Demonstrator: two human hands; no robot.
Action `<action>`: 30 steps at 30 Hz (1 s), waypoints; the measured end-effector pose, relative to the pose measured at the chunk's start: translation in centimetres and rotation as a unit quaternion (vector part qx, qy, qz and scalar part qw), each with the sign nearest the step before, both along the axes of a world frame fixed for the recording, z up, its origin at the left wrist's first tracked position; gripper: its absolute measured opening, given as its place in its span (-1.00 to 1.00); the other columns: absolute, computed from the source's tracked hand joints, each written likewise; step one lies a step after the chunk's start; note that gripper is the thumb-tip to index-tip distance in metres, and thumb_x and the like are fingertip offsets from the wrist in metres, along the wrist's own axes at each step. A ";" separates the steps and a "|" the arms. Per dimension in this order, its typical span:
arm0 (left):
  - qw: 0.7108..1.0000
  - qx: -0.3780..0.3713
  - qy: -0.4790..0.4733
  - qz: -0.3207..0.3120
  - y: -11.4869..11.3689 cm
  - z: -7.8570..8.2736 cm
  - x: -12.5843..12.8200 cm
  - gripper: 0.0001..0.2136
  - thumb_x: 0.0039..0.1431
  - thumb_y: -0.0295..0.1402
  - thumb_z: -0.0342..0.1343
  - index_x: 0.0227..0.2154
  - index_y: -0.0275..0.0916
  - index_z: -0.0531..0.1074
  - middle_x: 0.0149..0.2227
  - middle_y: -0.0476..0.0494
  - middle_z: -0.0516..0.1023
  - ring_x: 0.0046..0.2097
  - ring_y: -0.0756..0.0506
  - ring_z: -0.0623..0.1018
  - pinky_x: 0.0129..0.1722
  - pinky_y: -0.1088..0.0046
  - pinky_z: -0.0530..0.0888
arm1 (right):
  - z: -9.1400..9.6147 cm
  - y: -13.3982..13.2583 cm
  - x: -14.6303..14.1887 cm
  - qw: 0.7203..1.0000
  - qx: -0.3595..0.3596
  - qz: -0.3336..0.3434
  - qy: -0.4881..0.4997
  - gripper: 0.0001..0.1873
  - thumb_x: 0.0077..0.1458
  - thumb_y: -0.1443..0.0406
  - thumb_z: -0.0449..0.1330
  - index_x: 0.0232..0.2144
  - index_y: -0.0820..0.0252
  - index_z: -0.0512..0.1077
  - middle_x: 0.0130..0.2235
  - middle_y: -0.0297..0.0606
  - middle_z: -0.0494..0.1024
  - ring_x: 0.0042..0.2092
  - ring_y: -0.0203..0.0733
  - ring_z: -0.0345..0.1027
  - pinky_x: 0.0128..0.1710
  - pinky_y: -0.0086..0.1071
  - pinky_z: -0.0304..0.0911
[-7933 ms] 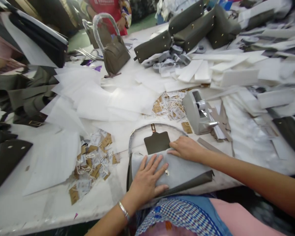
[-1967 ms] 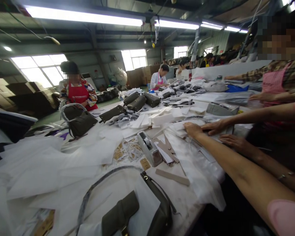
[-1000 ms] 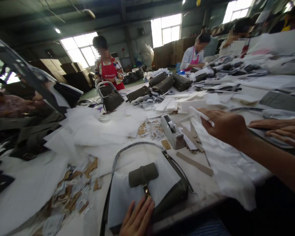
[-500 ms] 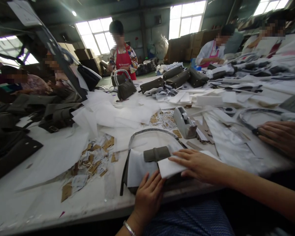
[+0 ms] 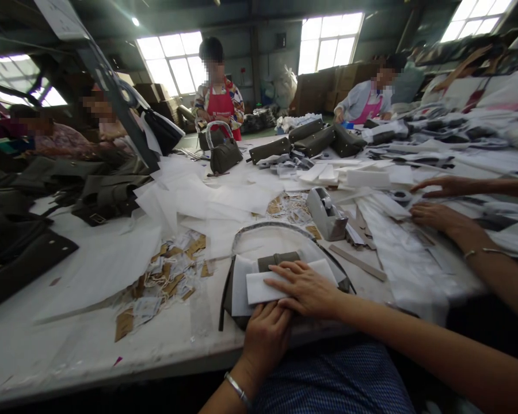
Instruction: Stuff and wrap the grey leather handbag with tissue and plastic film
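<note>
Bag (image 5: 280, 261) flat at near edge of bench (image 5: 69, 356), right before me. My right hand (image 5: 306, 287) spread palm down on one white sheet (image 5: 259, 287). Grip released, only pressing, likely so sheet stays put on bag. My left hand (image 5: 265, 336) on bag's near side, fingers loose, grasping nothing, steadying it I'd say. One tape dispenser (image 5: 326, 214) beyond. Two co-worker hands (image 5: 435, 215) near right edge.

No legible text or labels

Dim hall: bright back windows (image 5: 168, 54), cardboard boxes (image 5: 323, 86) beneath, long white table (image 5: 47, 356).
</note>
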State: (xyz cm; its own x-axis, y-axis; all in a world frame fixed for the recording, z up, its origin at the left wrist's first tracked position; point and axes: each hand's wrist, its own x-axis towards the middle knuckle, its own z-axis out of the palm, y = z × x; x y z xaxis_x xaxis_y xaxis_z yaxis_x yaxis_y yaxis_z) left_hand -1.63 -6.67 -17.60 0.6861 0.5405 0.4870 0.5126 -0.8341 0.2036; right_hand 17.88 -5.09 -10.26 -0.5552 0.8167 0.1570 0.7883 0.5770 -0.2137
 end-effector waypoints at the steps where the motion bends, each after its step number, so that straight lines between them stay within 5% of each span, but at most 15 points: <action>1: 1.000 -0.004 0.001 -0.001 0.0 0.0 0.0 -0.77 0.28 -0.45 -0.01 -0.06 -0.20 0.45 -0.09 -0.14 0.60 -0.04 -0.17 0.55 -0.01 0.21 0.49 | -1.1 0.0 0.2 1.000 -0.010 0.000 0.000 -0.42 0.30 0.04 0.07 0.30 -0.01 0.19 0.35 -0.12 0.16 0.33 0.17 0.01 0.28 0.14 -0.07; 5: 1.000 -0.001 0.000 -0.005 -0.1 0.1 0.0 -0.72 0.25 -0.48 0.00 0.00 -0.21 0.42 -0.04 -0.14 0.58 -0.01 -0.19 0.54 -0.02 0.18 0.48 | -2.8 0.4 1.0 0.999 -0.032 0.027 0.012 -0.41 0.33 0.07 0.02 0.34 0.00 0.09 0.40 -0.19 0.05 0.41 0.10 -0.19 0.35 0.10 -0.22; 11: 1.000 0.005 0.007 -0.004 0.0 0.3 -0.1 -0.63 0.26 -0.49 -0.01 0.11 -0.17 0.36 0.06 -0.10 0.53 0.03 -0.19 0.53 0.00 0.18 0.50 | 0.6 1.6 1.6 0.994 -0.073 0.060 0.060 -0.21 0.19 0.06 0.21 0.36 0.07 0.04 0.27 -0.07 0.30 0.23 0.06 0.17 0.22 -0.07 0.11; 18: 0.998 0.021 0.055 -0.019 0.2 -0.1 -0.4 -0.49 0.30 -0.49 -0.06 0.30 -0.16 0.10 0.28 -0.03 0.28 0.30 -0.15 0.27 0.28 0.08 0.28 | 2.1 2.5 2.5 0.989 -0.022 -0.085 0.115 0.04 -0.09 0.56 0.14 0.39 0.09 -0.13 0.08 -0.06 0.43 0.09 0.01 0.29 0.11 -0.14 0.23; 24: 0.997 0.007 0.070 -0.011 0.0 0.0 -0.4 -0.47 0.28 -0.46 -0.04 0.30 -0.15 0.09 0.29 0.02 0.24 0.31 -0.16 0.25 0.24 0.07 0.34 | 0.7 2.6 2.1 0.992 -0.112 -0.013 0.052 0.01 -0.12 0.57 0.14 0.37 0.09 -0.03 0.02 -0.08 0.50 -0.01 0.00 0.40 -0.03 -0.23 0.29; 30: 0.998 -0.041 0.051 0.002 -0.1 0.4 -0.2 -0.44 0.26 -0.45 -0.01 0.31 -0.10 0.09 0.29 0.05 0.25 0.26 -0.14 0.33 0.18 0.20 0.39 | 0.4 2.9 2.0 0.993 -0.112 0.029 0.033 -0.06 -0.10 0.54 0.16 0.35 0.14 0.06 0.01 -0.07 0.52 -0.02 0.02 0.39 -0.02 -0.21 0.27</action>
State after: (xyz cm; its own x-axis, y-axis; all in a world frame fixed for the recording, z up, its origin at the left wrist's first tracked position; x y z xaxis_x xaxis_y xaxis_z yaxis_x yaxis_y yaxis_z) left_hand -1.84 -6.79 -17.19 0.7272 0.5789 0.3687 0.5379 -0.8144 0.2178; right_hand 19.92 -2.19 -9.84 -0.5977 0.8016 0.0120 0.7348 0.5538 -0.3916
